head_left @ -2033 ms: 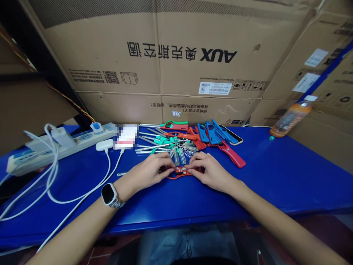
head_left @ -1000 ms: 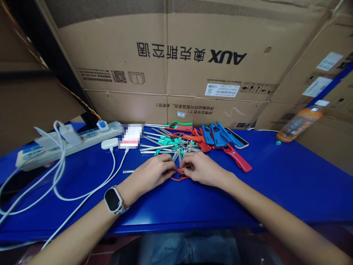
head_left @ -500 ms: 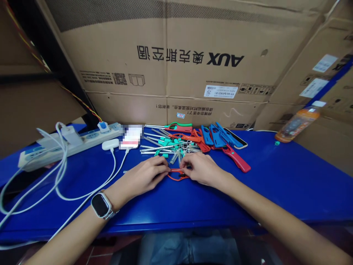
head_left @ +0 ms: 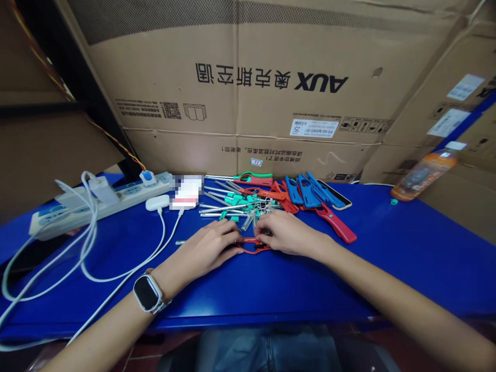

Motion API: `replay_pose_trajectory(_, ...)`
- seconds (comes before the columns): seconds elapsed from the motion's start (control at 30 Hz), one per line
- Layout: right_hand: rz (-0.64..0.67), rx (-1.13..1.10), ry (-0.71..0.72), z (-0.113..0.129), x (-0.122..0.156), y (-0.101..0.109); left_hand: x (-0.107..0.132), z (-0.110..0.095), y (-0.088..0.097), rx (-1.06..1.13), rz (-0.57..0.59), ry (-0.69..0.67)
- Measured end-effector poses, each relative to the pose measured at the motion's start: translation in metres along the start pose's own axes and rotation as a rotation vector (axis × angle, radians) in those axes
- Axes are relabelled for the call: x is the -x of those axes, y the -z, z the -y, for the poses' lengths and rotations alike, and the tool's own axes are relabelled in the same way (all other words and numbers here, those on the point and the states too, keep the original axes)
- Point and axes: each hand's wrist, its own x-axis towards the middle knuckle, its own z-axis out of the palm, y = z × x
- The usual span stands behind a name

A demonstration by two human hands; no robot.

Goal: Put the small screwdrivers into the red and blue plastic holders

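Observation:
Near the middle of the blue table lies an orange lighter casing (head_left: pixel 250 240), with an open loop in its frame and a dark part inside. My left hand (head_left: pixel 211 243) is closed on its left end, thumb and fingers pinching. From behind that hand the tip of a metal tube (head_left: pixel 180 242) sticks out to the left. My right hand (head_left: pixel 284 231) bends over the casing's right part with fingertips pinched together; what they grip is hidden. Just beyond both hands is a pile of metal lighter tubes (head_left: pixel 217 206) with green pieces and small clear parts.
Blue lighter casings (head_left: pixel 308 192) and a red casing (head_left: pixel 337 225) lie behind and right, beside a phone (head_left: pixel 343 201). On the left are a power strip (head_left: pixel 132 191) and white cables (head_left: pixel 93 237). An orange drink bottle (head_left: pixel 424 175) leans by the cardboard (head_left: pixel 271 46).
The view has shifted slightly, moving everything a little to the right in the picture. Both hands keep their places at the orange casing; slightly more of the metal tube shows by the left hand.

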Motion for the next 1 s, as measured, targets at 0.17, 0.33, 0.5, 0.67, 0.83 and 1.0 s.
replay_pose_trajectory(0.17, 0.012, 0.101, -0.033, 0.01, -0.003, 0.005, -0.001, -0.003, 0.002, -0.068, 0.013, 0.005)
replay_pose_trajectory(0.33, 0.02, 0.117, -0.015, 0.012, 0.001, 0.003, -0.005, -0.011, 0.0, -0.087, -0.016, 0.024)
replay_pose_trajectory(0.5, -0.096, 0.047, -0.011, 0.01, 0.013, -0.009, -0.008, -0.013, -0.005, 0.001, -0.018, -0.019)
replay_pose_trajectory(0.67, -0.215, -0.042, -0.041, 0.01, 0.018, -0.024, -0.006, -0.01, -0.003, 0.043, -0.006, 0.027)
replay_pose_trajectory(0.83, -0.312, -0.228, 0.039, 0.008, 0.016, -0.025, -0.003, -0.004, 0.0, 0.067, -0.014, 0.074)
replay_pose_trajectory(1.0, -0.351, -0.197, -0.007, 0.0, 0.007, -0.008, -0.002, -0.002, 0.003, 0.119, -0.102, 0.05)
